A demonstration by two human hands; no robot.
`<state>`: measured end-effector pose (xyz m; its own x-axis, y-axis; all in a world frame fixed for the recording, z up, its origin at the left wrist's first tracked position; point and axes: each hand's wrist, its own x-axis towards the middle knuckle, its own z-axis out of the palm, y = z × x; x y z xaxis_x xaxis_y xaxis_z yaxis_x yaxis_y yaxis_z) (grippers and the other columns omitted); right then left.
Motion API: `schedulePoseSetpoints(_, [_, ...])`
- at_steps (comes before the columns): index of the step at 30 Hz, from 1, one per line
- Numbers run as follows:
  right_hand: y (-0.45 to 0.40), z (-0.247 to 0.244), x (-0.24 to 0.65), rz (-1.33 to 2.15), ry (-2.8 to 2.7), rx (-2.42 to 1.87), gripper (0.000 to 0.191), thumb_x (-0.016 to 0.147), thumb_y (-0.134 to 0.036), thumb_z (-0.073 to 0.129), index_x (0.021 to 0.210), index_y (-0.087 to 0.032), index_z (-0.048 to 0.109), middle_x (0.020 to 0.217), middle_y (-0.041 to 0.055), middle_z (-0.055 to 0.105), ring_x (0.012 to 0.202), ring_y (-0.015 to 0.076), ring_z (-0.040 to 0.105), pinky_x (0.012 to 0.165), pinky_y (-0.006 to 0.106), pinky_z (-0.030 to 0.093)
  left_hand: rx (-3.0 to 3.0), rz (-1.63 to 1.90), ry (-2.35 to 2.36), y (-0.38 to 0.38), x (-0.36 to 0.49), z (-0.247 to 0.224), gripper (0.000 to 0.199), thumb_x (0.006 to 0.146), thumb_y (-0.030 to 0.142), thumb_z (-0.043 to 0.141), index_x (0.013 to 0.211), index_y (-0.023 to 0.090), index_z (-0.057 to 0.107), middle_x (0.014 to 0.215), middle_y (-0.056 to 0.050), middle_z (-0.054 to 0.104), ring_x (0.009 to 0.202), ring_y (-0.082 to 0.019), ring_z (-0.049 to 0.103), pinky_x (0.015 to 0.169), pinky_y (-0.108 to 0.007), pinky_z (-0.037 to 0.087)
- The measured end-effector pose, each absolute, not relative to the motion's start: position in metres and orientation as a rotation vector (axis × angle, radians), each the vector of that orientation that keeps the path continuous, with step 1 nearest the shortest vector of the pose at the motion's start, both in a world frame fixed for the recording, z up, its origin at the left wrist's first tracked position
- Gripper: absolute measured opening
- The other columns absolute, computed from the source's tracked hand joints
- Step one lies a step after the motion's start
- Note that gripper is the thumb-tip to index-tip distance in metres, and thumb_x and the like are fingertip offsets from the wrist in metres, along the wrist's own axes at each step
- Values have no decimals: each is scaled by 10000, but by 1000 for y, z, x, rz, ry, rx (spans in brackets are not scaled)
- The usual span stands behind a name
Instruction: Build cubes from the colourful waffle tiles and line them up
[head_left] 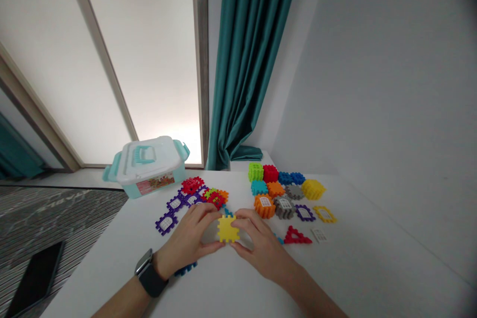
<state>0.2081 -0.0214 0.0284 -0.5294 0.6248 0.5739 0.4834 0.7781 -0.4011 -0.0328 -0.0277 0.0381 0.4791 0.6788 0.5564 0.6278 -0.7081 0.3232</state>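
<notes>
A yellow square building tile (pixel 228 229) with notched edges is held between both hands, its flat face towards me. My left hand (pixel 194 233) pinches its left side with thumb and fingers, and a dark watch sits on that wrist. On the opposite side, my right hand (pixel 259 243) grips the tile the same way. Partly hidden under my left forearm lies a blue notched piece (pixel 185 269). Just right of my right hand is a red triangular piece (pixel 297 236). Behind the tile, a bit of another blue piece (pixel 228 212) shows.
Purple window tiles (pixel 166 222) and red pieces (pixel 193 185) lie to the left. Several stacked tiles, such as a grey stack (pixel 284 207) and a yellow stack (pixel 313 189), stand at the right. A lidded box (pixel 151 164) stands at the back left of the white table (pixel 357 268).
</notes>
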Motion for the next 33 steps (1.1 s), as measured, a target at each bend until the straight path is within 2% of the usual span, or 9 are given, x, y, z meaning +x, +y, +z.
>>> schedulePoseSetpoints(12, [-23,35,209,-48,-2170,-821,247,931,-146,582,1162,-234,590,1225,118,636,1151,269,621,957,480,571,2581,1246,1221,-25,-22,36,416,868,314,742,1230,224,558,1216,-129,581,1114,-279,587,927,-439,542])
schedulePoseSetpoints(19, [-27,40,217,-126,-2108,-905,282,885,-177,661,1153,-242,598,1204,109,644,1101,275,633,919,478,576,2572,1232,1159,-20,-6,43,404,860,360,756,1199,233,577,1198,-122,620,1091,-285,610,913,-456,549])
schedulePoseSetpoints(33, [-44,35,278,-313,-1911,-1042,291,880,-162,637,1156,-241,591,1156,111,637,1091,275,617,929,490,537,2659,1185,995,-2,68,54,422,855,442,760,1174,228,585,1162,-102,611,1059,-282,593,903,-423,515])
